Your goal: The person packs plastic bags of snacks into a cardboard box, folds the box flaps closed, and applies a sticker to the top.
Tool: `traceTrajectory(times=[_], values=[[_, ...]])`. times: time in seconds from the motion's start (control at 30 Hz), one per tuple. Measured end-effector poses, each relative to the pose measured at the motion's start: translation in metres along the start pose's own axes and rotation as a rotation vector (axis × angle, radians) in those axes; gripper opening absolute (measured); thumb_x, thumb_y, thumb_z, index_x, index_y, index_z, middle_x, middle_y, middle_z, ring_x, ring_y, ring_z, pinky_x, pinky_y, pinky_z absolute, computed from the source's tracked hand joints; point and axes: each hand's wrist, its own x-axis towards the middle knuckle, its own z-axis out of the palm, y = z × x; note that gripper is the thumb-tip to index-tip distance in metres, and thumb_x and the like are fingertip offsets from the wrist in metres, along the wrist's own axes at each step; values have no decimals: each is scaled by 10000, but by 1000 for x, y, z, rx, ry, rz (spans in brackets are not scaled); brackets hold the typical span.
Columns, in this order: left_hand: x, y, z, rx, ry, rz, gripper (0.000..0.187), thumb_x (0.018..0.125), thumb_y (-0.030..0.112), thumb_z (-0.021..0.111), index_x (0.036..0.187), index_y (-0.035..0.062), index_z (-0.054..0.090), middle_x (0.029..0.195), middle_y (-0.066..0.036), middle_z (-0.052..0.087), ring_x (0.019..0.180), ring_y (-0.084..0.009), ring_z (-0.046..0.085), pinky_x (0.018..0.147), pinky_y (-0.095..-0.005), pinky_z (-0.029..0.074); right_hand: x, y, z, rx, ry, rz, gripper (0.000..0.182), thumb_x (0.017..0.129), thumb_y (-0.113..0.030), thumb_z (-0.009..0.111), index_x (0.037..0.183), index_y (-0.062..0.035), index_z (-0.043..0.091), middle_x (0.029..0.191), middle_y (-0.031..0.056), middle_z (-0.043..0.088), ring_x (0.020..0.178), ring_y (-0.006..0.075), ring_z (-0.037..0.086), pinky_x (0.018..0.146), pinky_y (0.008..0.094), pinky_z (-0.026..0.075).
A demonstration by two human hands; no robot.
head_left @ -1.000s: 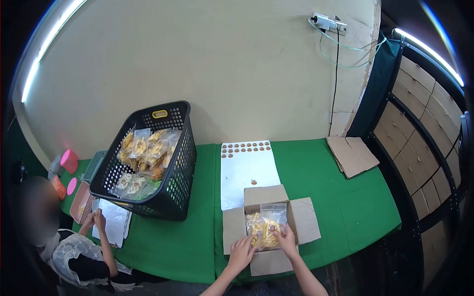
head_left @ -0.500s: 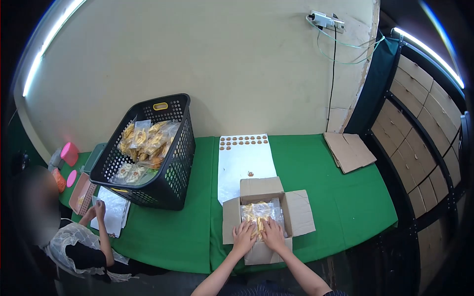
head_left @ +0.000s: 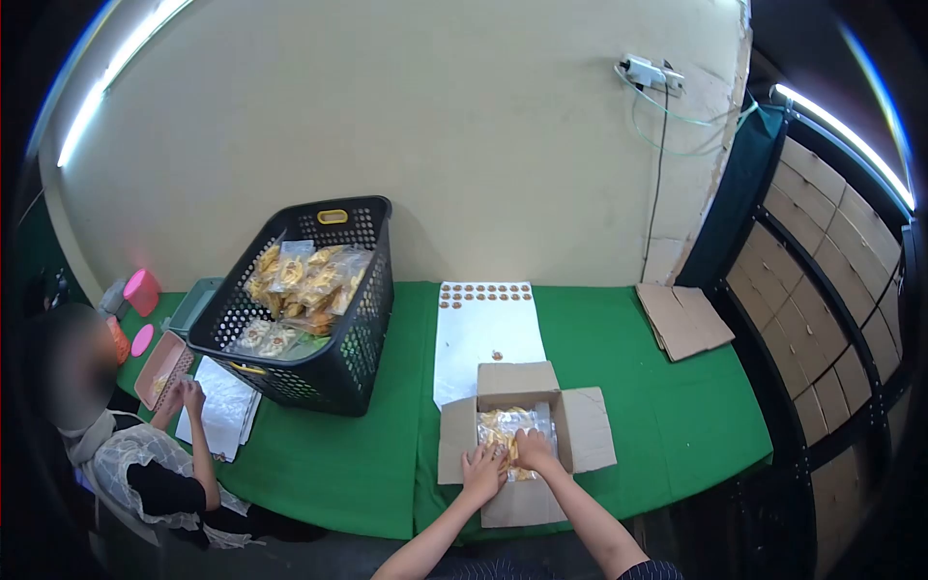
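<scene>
An open cardboard box (head_left: 456,447) stands at the front of the green table, its flaps folded outward. Clear plastic packets of yellow snacks (head_left: 503,422) lie inside it. My left hand (head_left: 485,472) rests over the box's near left part, fingers spread on the packets. Beside it, my right hand (head_left: 534,451) has its fingers curled in against a clear packet; the fingertips are partly hidden. Behind the box lies a white sheet (head_left: 474,343) with rows of small round brown stickers and one lone sticker near the box.
A black basket (head_left: 372,319) holding many snack packets stands to the left. Folded cardboard (head_left: 684,322) lies at the right. Another person (head_left: 159,474) sits far left, hands near a pink basket (head_left: 166,367) and stacked plastic sheets (head_left: 215,406). Shelved boxes (head_left: 812,251) line the right side.
My right hand has gone from lying flat on the packets to curled fingers. My left hand stays spread in the box. The view has tilted slightly upward.
</scene>
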Motion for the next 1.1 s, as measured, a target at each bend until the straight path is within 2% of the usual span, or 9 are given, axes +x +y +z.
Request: traceTrajectory(times=[0.1, 0.27, 0.37, 0.5, 0.57, 0.77, 0.93, 1.03, 1.1], values=[[-2, -2, 1, 27, -10, 20, 515, 749, 310, 549, 1237, 194, 427, 1325, -59, 345, 1231, -248, 276, 943, -575, 185, 1, -3, 18, -59, 242, -75, 554, 627, -214, 716, 1062, -30, 426, 1075, 198, 422, 1024, 377, 445, 821, 434, 411], [-6, -15, 10, -43, 92, 104, 515, 782, 297, 522, 1265, 184, 384, 1334, -71, 333, 1225, -254, 293, 933, -589, 195, -8, -6, 27, 340, 299, -55, 449, 642, -129, 656, 1018, -4, 445, 1054, 213, 411, 947, 378, 466, 821, 420, 405], [-14, -31, -3, -382, 113, 216, 505, 791, 286, 518, 1262, 160, 382, 1338, -80, 324, 1208, -271, 317, 926, -604, 192, -41, -11, 18, 340, 459, -179, 376, 642, -119, 639, 968, -8, 487, 1021, 208, 435, 934, 368, 478, 803, 422, 408], [-29, -61, -66, -473, 322, 169, 421, 780, 219, 542, 1171, 88, 458, 1230, -124, 433, 1159, -297, 384, 966, -455, 278, -65, 1, 25, 425, 621, -325, 274, 643, -98, 628, 888, -19, 535, 947, 182, 477, 931, 355, 482, 796, 419, 404], [-34, -75, -117, -466, 495, 111, 370, 763, 158, 559, 1114, 63, 489, 1167, -138, 478, 1129, -304, 416, 956, -385, 315, -81, 3, 26, 474, 654, -296, 214, 653, -99, 613, 842, -25, 546, 898, 163, 488, 904, 337, 485, 781, 418, 388], [-46, -117, -247, -107, 1005, -95, 387, 771, 118, 543, 1135, 20, 458, 1167, -139, 474, 1145, -314, 402, 960, -410, 300, -88, 12, 54, 372, 706, -251, 133, 675, -118, 567, 787, -49, 550, 841, 115, 500, 830, 283, 480, 728, 398, 331], [-36, -151, -286, 210, 955, -194, 449, 818, 220, 519, 1204, 24, 399, 1233, -133, 412, 1205, -311, 318, 982, -428, 245, -80, 4, 45, 455, 655, -159, 124, 679, -106, 566, 785, -46, 547, 845, 114, 501, 854, 284, 476, 750, 398, 335], [-22, -158, -273, 152, 997, -168, 501, 816, 293, 527, 1207, 15, 381, 1247, -146, 371, 1223, -347, 259, 993, -437, 226, -70, -13, 30, 503, 735, -285, 63, 693, -55, 557, 747, -32, 537, 780, 115, 505, 774, 275, 491, 706, 371, 380], [-17, -150, -271, 154, 1030, -230, 524, 804, 312, 544, 1195, 2, 381, 1236, -158, 372, 1222, -358, 255, 994, -439, 225, -58, -31, 15, 589, 693, -388, 61, 700, -41, 566, 752, -16, 544, 756, 113, 522, 714, 244, 522, 644, 337, 419]])
